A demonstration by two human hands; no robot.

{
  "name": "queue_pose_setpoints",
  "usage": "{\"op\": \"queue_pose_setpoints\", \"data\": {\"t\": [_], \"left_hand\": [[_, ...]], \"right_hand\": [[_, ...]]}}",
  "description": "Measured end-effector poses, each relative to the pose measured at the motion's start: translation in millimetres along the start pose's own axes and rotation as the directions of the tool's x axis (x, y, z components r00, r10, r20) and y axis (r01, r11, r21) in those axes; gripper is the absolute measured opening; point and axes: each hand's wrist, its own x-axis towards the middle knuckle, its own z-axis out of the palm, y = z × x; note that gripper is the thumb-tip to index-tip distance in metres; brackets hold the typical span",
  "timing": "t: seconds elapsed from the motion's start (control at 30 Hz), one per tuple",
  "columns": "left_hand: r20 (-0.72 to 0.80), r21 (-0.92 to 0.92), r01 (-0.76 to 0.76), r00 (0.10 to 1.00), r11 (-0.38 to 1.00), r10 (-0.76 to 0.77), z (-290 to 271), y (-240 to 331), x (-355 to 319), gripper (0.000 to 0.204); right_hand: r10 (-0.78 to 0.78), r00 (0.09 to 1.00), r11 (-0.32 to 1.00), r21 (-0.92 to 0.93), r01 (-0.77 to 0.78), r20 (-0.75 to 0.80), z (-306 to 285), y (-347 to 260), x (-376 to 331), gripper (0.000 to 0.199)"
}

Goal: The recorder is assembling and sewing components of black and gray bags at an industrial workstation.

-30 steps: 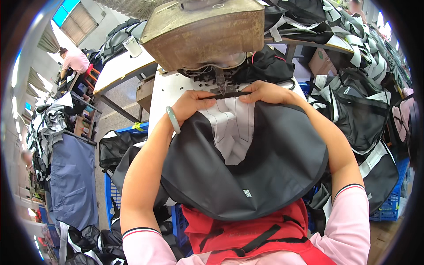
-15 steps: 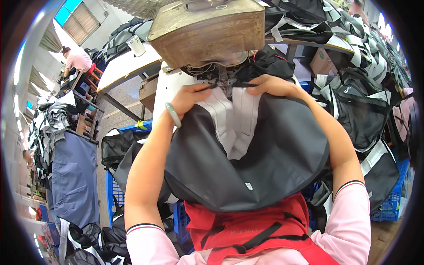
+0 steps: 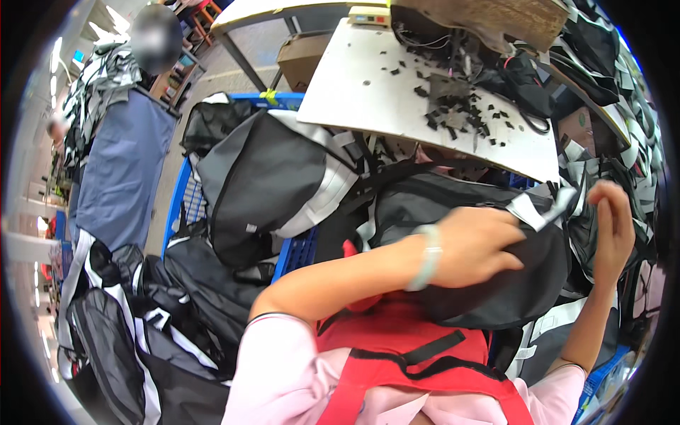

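Note:
A black bag [image 3: 453, 202] with a white strip lies across my lap, below the edge of the white worktable. My left hand [image 3: 478, 244], with a pale bracelet at the wrist, hovers over it, slightly blurred. Its fingers are apart and nothing shows in them. Off the bag's right side my right hand [image 3: 613, 219] is raised, its fingers upright and loosely bent, with nothing visible in them. A blurred grey-white strap [image 3: 559, 205] sticks up between the hands, closest to the right one.
Black scraps litter the white worktable [image 3: 354, 85] beneath the machine [image 3: 496, 18]. To the left, a blue crate [image 3: 184, 191] holds grey-black bags [image 3: 269, 177]. More bags [image 3: 106, 340] pile up at the lower left. A cardboard box [image 3: 301, 60] stands behind.
The black piece with white strips that both hands held up to the machine is no longer there. Both hands have moved right and nearer, and the view has turned, showing the scrap-covered table.

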Motion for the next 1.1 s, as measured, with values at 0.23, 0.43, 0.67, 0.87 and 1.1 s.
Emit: {"op": "queue_pose_setpoints", "data": {"t": [0.23, 0.43, 0.67, 0.87, 1.1], "left_hand": [[-0.034, -0.287, 0.178, 0.980, 0.941, -0.195, 2, -21, -17, 0.018], [-0.283, 0.625, 0.415, 0.910, 0.661, -0.304, -60, -165, -127, 0.024], [-0.059, 0.885, 0.395, 0.619, 0.246, -0.783, -83, -224, -114, 0.022], [-0.127, 0.242, 0.707, 0.702, 0.664, -0.701, -102, -144, -110, 0.015], [-0.005, 0.466, 0.146, 0.987, 0.873, -0.162, -56, 20, -114, 0.010]], "right_hand": [[-0.231, 0.907, 0.931, -0.192, 0.311, 0.351, 74, -15, -46, 0.017], [-0.096, 0.963, 0.991, -0.062, 0.115, 0.253, 60, -3, -71, 0.023], [-0.613, 0.610, 0.754, 0.141, 0.642, 0.502, 51, -82, -50, 0.039], [0.325, 0.198, 0.941, -0.297, -0.160, 0.925, 10, -26, -62, 0.023], [-0.148, 0.574, 0.976, 0.026, 0.216, 0.805, 81, -36, 20, 0.091]]}}
